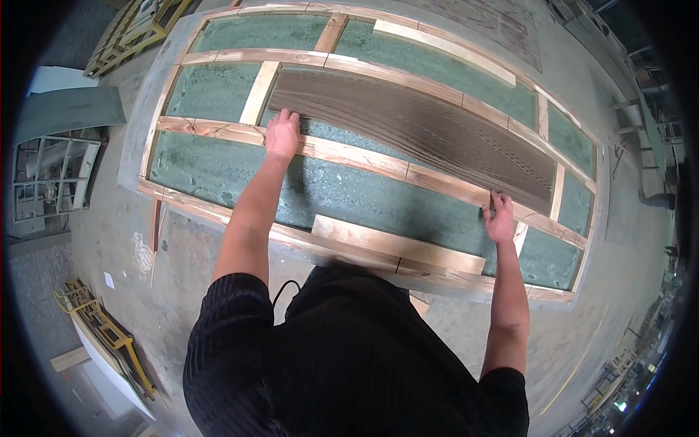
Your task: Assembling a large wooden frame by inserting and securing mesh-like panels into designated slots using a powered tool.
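I watched from afar over a wooden frame (204,208) with green sheet (211,164) showing between its timbers. The brown panel (408,120) lay in the middle bay, between the far rail (393,76) and the near rail (357,155), with a crosspiece (260,95) beyond its left end and another past its right. A strip of green showed along the near edge toward the left, while the right end ran close to the near rail; whether it lay flat I could not tell.

My left hand (282,132) was at the near left corner, my right hand (499,216) at the near edge toward the other end. Fingers were bent on both, but whether they grasped the panel or only rested there I could not tell. The handling, I judged, called for both ends to move together, since so long and thin a piece could twist or snag its ribs on the timber. Fingertips wanted keeping out of the gap by the near rail, where a pinch seemed likeliest.

Nearest my body, a loose board (397,244) lay across the near bay, in the way of leaning in; a second board (444,51) lay in the far bay. To the left stood a yellow rack (138,33), a window frame (54,175) and a yellow trestle (98,328); a scrap of paper (109,280) lay on the floor.
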Action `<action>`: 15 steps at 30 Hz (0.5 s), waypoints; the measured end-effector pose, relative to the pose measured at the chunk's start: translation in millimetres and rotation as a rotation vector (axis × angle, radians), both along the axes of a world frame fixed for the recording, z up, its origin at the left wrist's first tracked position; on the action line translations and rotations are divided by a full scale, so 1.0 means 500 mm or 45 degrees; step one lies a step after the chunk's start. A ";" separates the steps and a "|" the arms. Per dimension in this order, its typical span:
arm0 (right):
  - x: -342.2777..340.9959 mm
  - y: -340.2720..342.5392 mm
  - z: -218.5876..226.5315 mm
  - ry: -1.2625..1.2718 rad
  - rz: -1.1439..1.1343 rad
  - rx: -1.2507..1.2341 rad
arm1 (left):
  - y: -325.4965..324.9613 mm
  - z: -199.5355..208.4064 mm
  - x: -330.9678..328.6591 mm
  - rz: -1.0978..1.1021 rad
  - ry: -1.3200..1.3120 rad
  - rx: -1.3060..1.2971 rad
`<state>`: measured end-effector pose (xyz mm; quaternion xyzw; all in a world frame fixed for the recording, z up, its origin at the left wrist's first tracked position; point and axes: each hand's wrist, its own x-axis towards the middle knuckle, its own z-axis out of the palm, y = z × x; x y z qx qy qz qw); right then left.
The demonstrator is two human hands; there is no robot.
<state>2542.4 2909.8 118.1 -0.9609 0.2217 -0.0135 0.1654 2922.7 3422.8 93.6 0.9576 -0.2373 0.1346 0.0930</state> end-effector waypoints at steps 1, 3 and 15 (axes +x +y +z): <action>-0.002 -0.002 -0.001 0.001 -0.002 -0.002 | -0.002 -0.001 0.001 0.006 0.002 0.014; -0.007 -0.006 -0.004 -0.010 -0.013 0.033 | -0.005 -0.004 0.000 -0.004 -0.006 0.003; -0.003 -0.007 -0.001 0.008 -0.004 0.032 | -0.005 -0.010 -0.002 0.013 -0.038 0.012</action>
